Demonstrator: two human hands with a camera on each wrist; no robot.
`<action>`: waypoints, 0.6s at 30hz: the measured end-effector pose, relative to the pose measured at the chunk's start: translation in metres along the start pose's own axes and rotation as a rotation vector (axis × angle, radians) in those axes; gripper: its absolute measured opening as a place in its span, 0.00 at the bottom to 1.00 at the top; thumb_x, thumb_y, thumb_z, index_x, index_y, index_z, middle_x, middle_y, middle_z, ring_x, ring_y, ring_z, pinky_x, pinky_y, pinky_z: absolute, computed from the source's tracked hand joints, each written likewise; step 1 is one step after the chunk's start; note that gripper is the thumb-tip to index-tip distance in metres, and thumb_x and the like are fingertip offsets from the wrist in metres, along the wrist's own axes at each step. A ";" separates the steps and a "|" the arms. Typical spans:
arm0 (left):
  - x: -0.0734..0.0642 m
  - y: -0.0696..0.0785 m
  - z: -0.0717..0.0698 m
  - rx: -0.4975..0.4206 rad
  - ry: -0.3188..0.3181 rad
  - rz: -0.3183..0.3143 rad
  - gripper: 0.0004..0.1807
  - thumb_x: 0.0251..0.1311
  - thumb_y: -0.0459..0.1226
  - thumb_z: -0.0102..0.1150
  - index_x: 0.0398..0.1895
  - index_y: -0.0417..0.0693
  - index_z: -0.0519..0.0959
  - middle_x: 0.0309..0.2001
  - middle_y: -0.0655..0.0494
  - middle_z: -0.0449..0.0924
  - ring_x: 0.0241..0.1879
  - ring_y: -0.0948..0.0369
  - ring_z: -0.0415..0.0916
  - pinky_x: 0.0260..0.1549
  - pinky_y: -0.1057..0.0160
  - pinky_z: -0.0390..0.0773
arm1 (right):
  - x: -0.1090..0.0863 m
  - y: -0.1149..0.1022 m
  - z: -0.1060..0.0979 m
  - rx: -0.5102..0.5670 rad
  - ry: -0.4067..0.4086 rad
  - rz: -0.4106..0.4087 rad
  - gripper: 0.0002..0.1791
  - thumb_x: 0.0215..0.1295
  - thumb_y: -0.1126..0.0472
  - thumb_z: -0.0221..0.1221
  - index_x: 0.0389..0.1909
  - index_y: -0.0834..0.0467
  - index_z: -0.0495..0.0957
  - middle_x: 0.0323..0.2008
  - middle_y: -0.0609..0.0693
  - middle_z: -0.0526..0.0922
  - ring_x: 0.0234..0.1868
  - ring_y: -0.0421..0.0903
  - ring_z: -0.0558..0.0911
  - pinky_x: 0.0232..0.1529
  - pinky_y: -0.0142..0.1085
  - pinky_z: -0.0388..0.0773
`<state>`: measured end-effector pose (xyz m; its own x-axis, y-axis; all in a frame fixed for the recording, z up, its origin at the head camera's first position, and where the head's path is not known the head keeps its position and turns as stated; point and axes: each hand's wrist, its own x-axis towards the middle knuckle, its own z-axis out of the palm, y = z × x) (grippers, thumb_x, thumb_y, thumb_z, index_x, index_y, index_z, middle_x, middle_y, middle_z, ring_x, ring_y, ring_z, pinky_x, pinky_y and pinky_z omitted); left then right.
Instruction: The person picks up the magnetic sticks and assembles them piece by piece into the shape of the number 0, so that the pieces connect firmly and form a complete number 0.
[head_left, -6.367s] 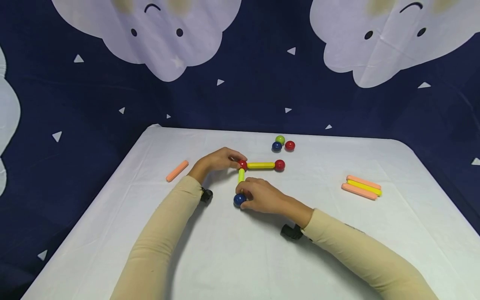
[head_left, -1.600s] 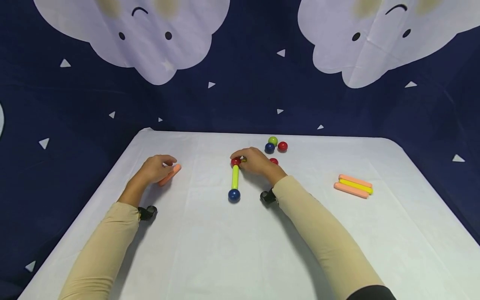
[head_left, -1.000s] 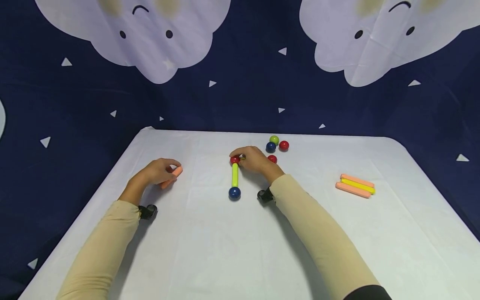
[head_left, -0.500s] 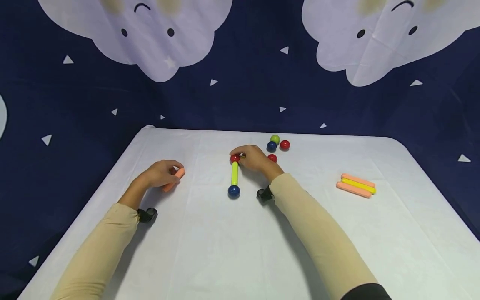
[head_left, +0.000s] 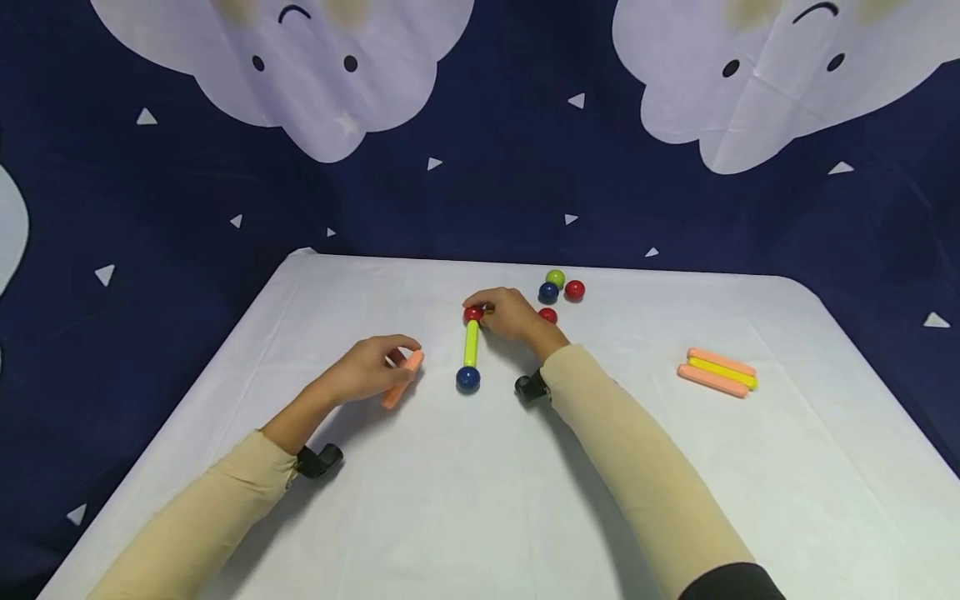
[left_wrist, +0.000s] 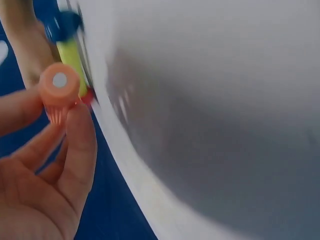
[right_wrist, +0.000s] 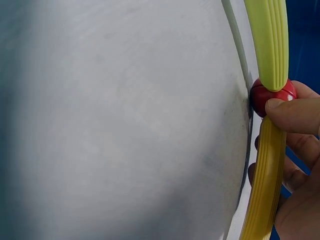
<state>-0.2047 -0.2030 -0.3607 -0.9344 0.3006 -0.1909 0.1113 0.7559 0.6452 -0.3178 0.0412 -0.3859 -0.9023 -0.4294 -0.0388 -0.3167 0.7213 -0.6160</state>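
My left hand (head_left: 367,371) pinches a salmon-orange magnetic stick (head_left: 393,396) between thumb and fingers, left of the joined pieces. Seen end-on in the left wrist view, that stick (left_wrist: 60,82) shows a round pale disc in its tip. My right hand (head_left: 510,315) grips the red ball (head_left: 472,315) at the corner of the joined pieces. From this ball a yellow-green stick (head_left: 471,343) runs toward me to a dark blue ball (head_left: 468,380). A yellow stick (right_wrist: 267,175), mostly hidden by the hand in the head view, also meets it; another red ball (head_left: 548,316) lies beyond.
Behind the joined pieces, a green ball (head_left: 555,278), a blue ball (head_left: 548,292) and a red ball (head_left: 574,290) sit close together. Two orange sticks and a yellow stick (head_left: 723,372) lie side by side at the right on the white tablecloth (head_left: 480,500).
My left hand took hold of the orange stick at the left and has carried it right, toward the joined pieces. Earlier, my right hand went from the blue ball to the corner red ball.
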 end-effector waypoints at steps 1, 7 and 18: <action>-0.001 0.004 0.004 -0.014 0.003 -0.001 0.24 0.63 0.36 0.61 0.64 0.45 0.74 0.49 0.41 0.80 0.33 0.59 0.77 0.27 0.65 0.75 | 0.000 0.000 0.000 -0.003 0.002 -0.002 0.23 0.66 0.71 0.54 0.58 0.49 0.81 0.60 0.49 0.82 0.64 0.49 0.76 0.69 0.44 0.69; -0.012 0.025 0.022 -0.159 0.002 -0.047 0.25 0.60 0.35 0.64 0.62 0.46 0.75 0.44 0.45 0.80 0.31 0.61 0.77 0.29 0.64 0.76 | 0.003 0.002 -0.001 -0.028 0.023 -0.013 0.22 0.66 0.70 0.56 0.58 0.49 0.81 0.60 0.49 0.82 0.64 0.49 0.76 0.69 0.44 0.69; -0.014 0.037 0.047 -0.326 -0.050 -0.116 0.22 0.60 0.34 0.65 0.57 0.43 0.74 0.38 0.48 0.80 0.28 0.61 0.79 0.30 0.63 0.80 | 0.006 0.001 0.001 -0.029 0.026 -0.040 0.23 0.65 0.71 0.55 0.58 0.50 0.81 0.60 0.50 0.82 0.64 0.49 0.76 0.68 0.45 0.70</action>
<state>-0.1715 -0.1515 -0.3691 -0.9160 0.2578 -0.3072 -0.1160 0.5631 0.8182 -0.3233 0.0389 -0.3872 -0.8961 -0.4438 0.0061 -0.3605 0.7197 -0.5934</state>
